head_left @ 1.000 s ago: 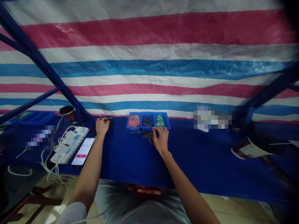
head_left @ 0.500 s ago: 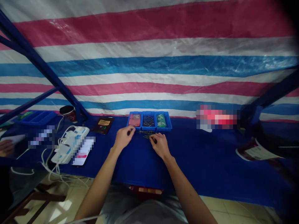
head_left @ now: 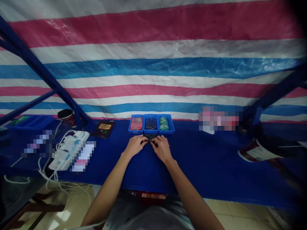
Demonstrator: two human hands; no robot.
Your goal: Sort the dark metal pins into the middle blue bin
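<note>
A small pile of thin, brass-and-dark screws (head_left: 150, 136) lies on the blue tabletop. My left hand (head_left: 136, 145) is at the pile's left side, its fingers bent and closed. From the right, my right hand (head_left: 161, 147) meets the pile with thumb and fingers drawn together. Something small and black shows at each thumb; what the fingertips hold is hidden. Just behind the pile stand three joined blue trays. Pink packets fill the left tray (head_left: 129, 130), loose screws the middle tray (head_left: 151, 131), and green packets with pale pieces the right tray (head_left: 173, 130).
On the left are a white power strip (head_left: 62, 159) with tangled cables, a blurred-out phone (head_left: 83, 156), a brown pouch (head_left: 105, 129), a dark cup (head_left: 68, 118) and another blue tray (head_left: 35, 122). To the right, a paper cup (head_left: 260, 151) lies near a pixelated pink item (head_left: 218, 118).
My left hand has moved right, from beside the left tray to the screw pile. The two hands are now close together, with the pile between them. The view has shifted slightly.
</note>
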